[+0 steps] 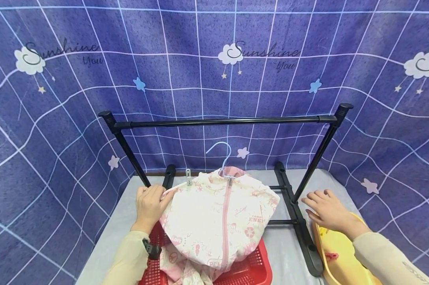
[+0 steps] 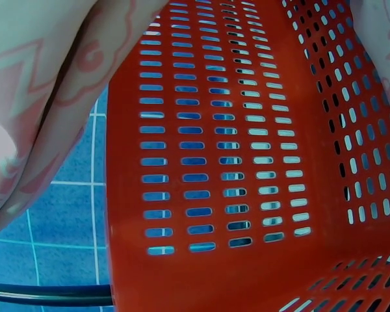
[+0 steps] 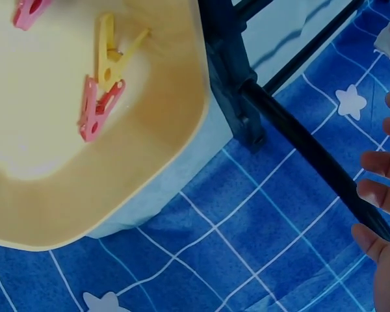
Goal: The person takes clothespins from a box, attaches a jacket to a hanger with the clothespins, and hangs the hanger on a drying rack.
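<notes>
At the left, between seven and eight o'clock in the head view, the left hand [image 1: 150, 206] has a black band [image 1: 152, 249] at its wrist; its grip pinches the edge of a white, pink-printed jacket [image 1: 204, 221] at the garment's ten o'clock. A small pale clip [image 1: 188, 177] shows at the jacket's eleven o'clock edge. The jacket itself lies at six o'clock in the view, its pink zip running down the front, over a red basket [image 1: 264, 265] with slotted walls and more printed cloth inside. From its collar, at twelve o'clock, rises the hook of a light-blue hanger [image 1: 228, 154]. Beyond it, a black rack [image 1: 221, 122] stands on the desk [image 1: 111, 237], its crossbar apart from the hook.

At four o'clock, beside the rack's right post, the right hand [image 1: 328, 211] is in the air, its grip spread. Farther right, a yellow tray [image 1: 337, 253] lies under that forearm. In the right wrist view, a pink peg [image 3: 94, 107] lies at seven o'clock from a yellow peg [image 3: 109, 58] in the tray.
</notes>
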Available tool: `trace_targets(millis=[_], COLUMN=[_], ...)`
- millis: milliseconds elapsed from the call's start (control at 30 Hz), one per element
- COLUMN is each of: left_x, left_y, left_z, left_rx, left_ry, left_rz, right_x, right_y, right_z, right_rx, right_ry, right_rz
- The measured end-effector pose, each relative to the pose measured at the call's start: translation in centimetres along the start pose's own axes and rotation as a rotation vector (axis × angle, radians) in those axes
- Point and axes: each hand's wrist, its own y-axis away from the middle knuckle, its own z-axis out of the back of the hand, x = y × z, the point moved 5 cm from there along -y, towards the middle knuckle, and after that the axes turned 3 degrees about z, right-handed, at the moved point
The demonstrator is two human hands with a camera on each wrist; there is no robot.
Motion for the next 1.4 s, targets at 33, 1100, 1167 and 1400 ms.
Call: trace_targets(millis=[33, 1100, 1167, 1400], left_x=[0.0, 0.0, 0.0, 0.1], left_y=[0.0, 0.1, 0.1, 0.2], left_z=[0.0, 0.0, 0.0, -0.1], left_rx=[0.002, -0.007, -0.007, 0.003], left_ry=[0.000, 0.000, 0.000, -0.003], left_rz=[0.002, 0.015, 0.015, 0.022], right_x=[0.0, -1.1, -1.2, -1.5], right_y=[0.1, 3.3, 3.5, 4.5], right_z=[0.0, -0.8, -0.9, -1.2], right_rx=[0.002, 0.057, 0.059, 0.058], right_ry=[0.002, -0.029, -0.014, 0.000], right_rz=[-0.002, -0.065, -0.073, -0.092])
